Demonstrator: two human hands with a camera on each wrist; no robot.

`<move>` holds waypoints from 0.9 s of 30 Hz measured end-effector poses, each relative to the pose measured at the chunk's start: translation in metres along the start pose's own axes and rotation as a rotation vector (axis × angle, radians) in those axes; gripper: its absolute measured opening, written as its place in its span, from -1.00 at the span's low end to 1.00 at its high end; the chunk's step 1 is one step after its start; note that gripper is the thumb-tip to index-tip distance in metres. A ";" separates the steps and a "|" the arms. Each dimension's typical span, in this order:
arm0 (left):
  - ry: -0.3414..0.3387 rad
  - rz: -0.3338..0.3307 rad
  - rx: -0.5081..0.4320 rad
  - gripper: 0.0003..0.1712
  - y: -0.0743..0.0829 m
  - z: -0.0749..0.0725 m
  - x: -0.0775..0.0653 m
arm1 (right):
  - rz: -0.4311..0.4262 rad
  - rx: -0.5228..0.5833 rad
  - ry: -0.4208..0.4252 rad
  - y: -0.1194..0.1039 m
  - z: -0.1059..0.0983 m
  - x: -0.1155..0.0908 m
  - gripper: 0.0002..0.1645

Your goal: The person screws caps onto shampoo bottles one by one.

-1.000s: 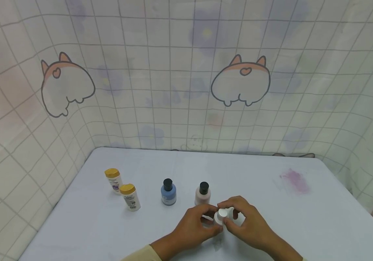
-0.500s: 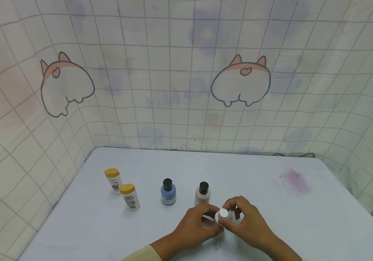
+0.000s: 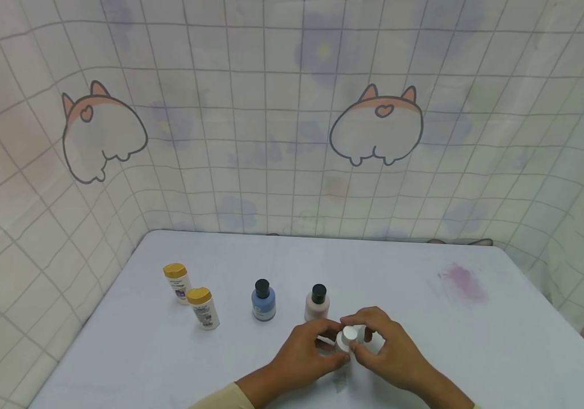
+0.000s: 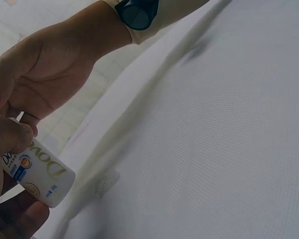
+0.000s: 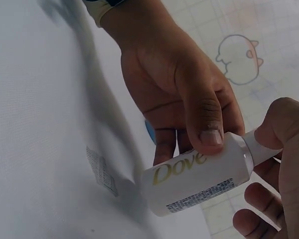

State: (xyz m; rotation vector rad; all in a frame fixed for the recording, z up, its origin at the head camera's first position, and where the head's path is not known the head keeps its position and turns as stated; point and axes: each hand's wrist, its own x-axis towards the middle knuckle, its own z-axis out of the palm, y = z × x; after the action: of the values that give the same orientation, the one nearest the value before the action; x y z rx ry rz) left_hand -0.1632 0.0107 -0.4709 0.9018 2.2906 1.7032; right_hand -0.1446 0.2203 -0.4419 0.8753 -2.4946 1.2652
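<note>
Both hands are on a small white Dove bottle (image 5: pixel 197 174) near the front of the table. My left hand (image 3: pixel 304 352) grips its body, the thumb (image 5: pixel 209 137) lying along the side above the lettering. My right hand (image 3: pixel 391 352) pinches the bottle's white cap (image 3: pixel 350 333) between thumb and fingers. In the left wrist view the bottle (image 4: pixel 45 172) is tilted, its base toward the table, and the cap is hidden behind fingers. Just behind the hands stands a pale pink bottle (image 3: pixel 317 307) with a black cap.
A blue bottle (image 3: pixel 263 304) with a black cap stands left of the pink one. Two white bottles with yellow caps, one nearer (image 3: pixel 205 312) and one farther (image 3: pixel 177 284), stand at the left. A pink stain (image 3: pixel 463 283) marks the white table (image 3: pixel 399 272) at the right.
My right thumb and fingers shift around the cap: the forefinger came away half a second ago and is back at the cap's far side. The left hand keeps its place on the bottle.
</note>
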 end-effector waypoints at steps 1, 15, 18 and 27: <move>-0.001 -0.005 -0.004 -0.55 0.000 0.000 0.000 | 0.005 -0.001 -0.001 0.000 0.000 0.000 -0.54; -0.001 -0.023 0.014 -0.62 0.000 0.001 0.000 | 0.216 -0.027 0.033 -0.002 0.005 0.002 -0.66; -0.002 -0.020 0.019 -0.62 -0.001 0.002 0.000 | 0.254 -0.033 0.038 -0.002 0.005 0.002 -0.63; 0.007 0.002 0.026 -0.59 0.001 0.000 0.000 | 0.100 -0.003 -0.004 -0.002 0.001 0.001 -0.60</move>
State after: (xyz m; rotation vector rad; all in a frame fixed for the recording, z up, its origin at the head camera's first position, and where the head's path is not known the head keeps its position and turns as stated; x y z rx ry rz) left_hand -0.1626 0.0111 -0.4704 0.9049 2.3220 1.6845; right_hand -0.1439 0.2184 -0.4411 0.7622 -2.5719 1.2910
